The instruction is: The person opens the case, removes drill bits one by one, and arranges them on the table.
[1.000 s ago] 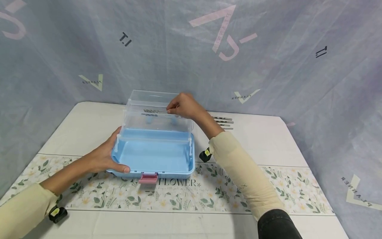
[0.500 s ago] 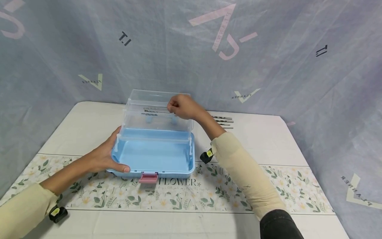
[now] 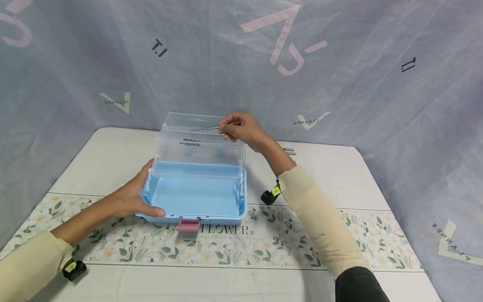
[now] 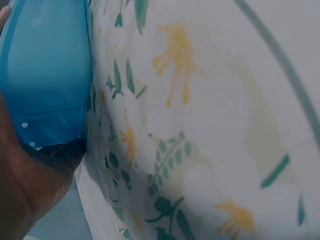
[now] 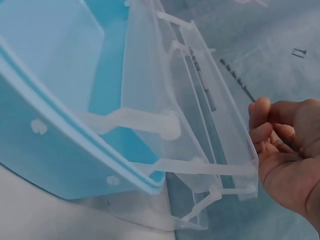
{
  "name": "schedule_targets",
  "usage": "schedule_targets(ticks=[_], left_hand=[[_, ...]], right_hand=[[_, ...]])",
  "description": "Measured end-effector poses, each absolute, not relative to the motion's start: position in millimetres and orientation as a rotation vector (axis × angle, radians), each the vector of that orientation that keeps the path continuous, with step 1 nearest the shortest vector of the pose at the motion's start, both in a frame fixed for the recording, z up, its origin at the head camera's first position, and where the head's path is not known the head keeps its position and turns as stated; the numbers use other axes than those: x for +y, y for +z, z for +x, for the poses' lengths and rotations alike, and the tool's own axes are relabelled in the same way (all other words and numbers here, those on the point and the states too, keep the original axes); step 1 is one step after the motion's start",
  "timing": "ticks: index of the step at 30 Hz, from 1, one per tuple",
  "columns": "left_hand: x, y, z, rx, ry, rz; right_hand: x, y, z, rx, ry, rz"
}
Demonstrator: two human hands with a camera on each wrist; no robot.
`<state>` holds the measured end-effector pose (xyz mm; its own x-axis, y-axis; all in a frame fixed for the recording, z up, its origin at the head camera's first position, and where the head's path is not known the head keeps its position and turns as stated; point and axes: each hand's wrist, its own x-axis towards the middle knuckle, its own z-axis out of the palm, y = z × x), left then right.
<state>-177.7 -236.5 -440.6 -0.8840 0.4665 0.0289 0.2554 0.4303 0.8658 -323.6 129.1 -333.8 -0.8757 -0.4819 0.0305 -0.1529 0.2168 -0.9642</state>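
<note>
A light blue toolbox (image 3: 196,219) stands with its clear tiered trays (image 3: 170,156) raised at the back. My left hand (image 3: 132,199) grips its left end, the thumb over the front rim; in the left wrist view most of its fingers are hidden. Above the upper tray, my right hand (image 3: 241,128) pinches one end of a thin twist drill bit (image 3: 204,128), which points left. The right wrist view shows the bit's spiral flutes (image 5: 237,79) clear of the tray edge. Several more drill bits (image 3: 196,144) lie in a tray below.
Several drill bits (image 3: 289,151) lie on the table right of the box, partly behind my right forearm. A pink latch (image 3: 188,225) hangs at the box front. The flowered tablecloth (image 3: 151,251) runs back to a grey printed curtain (image 3: 211,63).
My right hand has risen and shifted right, lifting one drill bit up from the tray; another stays lower in the tray. The left hand keeps its place on the toolbox.
</note>
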Motion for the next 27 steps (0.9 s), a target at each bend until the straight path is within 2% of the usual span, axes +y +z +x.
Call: schedule_targets(ticks=[6,27], left_hand=[[-236,-440,-178,2.463,1.444,0.64],[-237,-437,-174,2.498,1.371,0.589]], right_hand=[[140,-334,-323,2.051,-1.864,-0.467],[188,-342,-312,1.986,-1.914,-0.377]])
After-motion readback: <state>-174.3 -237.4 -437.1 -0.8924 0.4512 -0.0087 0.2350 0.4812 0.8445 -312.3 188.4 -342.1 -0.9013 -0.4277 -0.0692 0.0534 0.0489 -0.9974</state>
